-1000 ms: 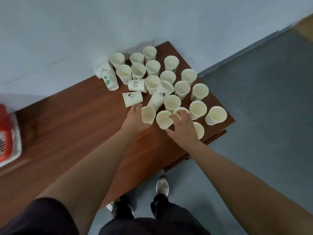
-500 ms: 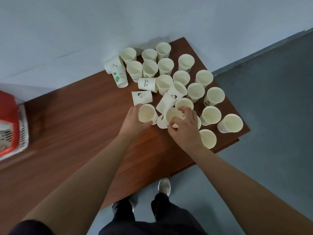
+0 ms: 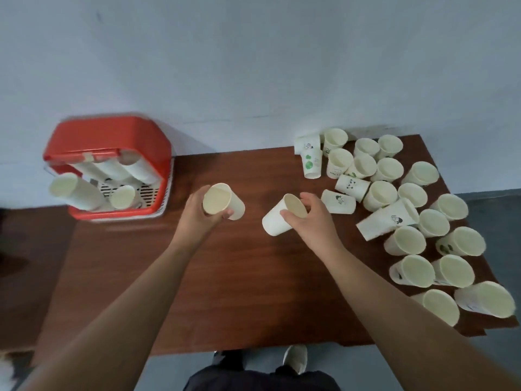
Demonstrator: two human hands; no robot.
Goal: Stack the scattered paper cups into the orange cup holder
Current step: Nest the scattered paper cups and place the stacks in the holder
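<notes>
The left hand [image 3: 197,213] is wrapped around one paper cup [image 3: 222,201], with the cup's open top facing up. The right hand [image 3: 313,218] pinches the rim of a second cup [image 3: 277,218], which tips to the side above the brown table [image 3: 239,277]. The orange cup holder [image 3: 112,142] sits at the left end of the table by the wall, with cup stacks [image 3: 73,190] leaning inside it. Many more loose cups [image 3: 408,210] sit crowded together at the right end of the table.
</notes>
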